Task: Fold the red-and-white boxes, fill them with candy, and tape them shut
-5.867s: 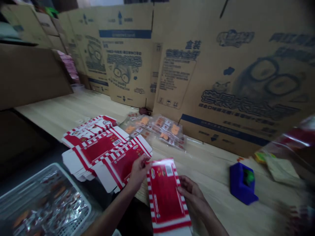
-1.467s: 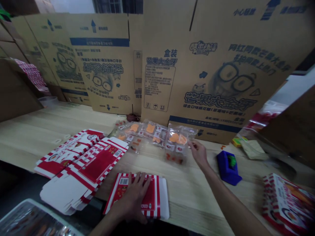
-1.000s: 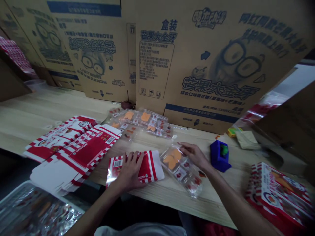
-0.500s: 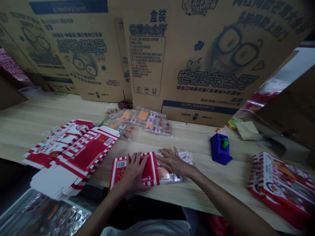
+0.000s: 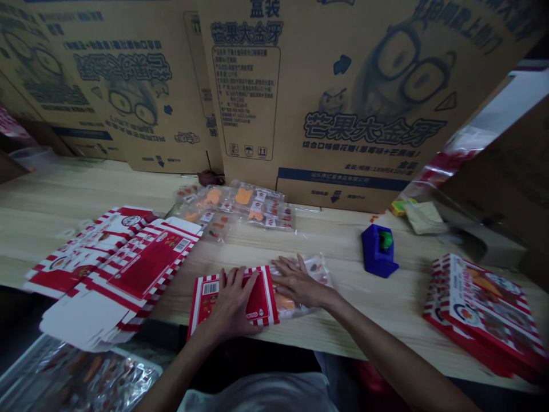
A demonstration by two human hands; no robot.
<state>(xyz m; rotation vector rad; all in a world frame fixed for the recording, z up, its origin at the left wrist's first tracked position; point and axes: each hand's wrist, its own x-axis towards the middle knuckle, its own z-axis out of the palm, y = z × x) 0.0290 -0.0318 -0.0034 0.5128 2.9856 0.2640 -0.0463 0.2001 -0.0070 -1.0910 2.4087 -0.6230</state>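
Note:
A red-and-white striped candy box (image 5: 266,297) lies flat near the table's front edge. Across its top spans my left hand (image 5: 234,300), gripping it, with fingertips at the far edge and thumb along the near side. A clear packet of gummy candy (image 5: 315,274) with orange pieces lies against the box's right end; whether part of it is inside is hidden. My right hand (image 5: 300,284) rests flat on that packet, fingers stretched out and spread, fingertips close to the box end.
Flattened striped cartons (image 5: 146,260) lie at left, above a tray of packets (image 5: 86,372). More candy packets (image 5: 244,197) sit behind. A blue tape dispenser (image 5: 378,252) and filled boxes (image 5: 484,315) are at right. Large brown cartons (image 5: 249,137) wall off the back.
The camera view has shifted slightly. My right hand and the packet have moved a little towards the box, the packet now lying more slanted. My left hand keeps its place on the box.

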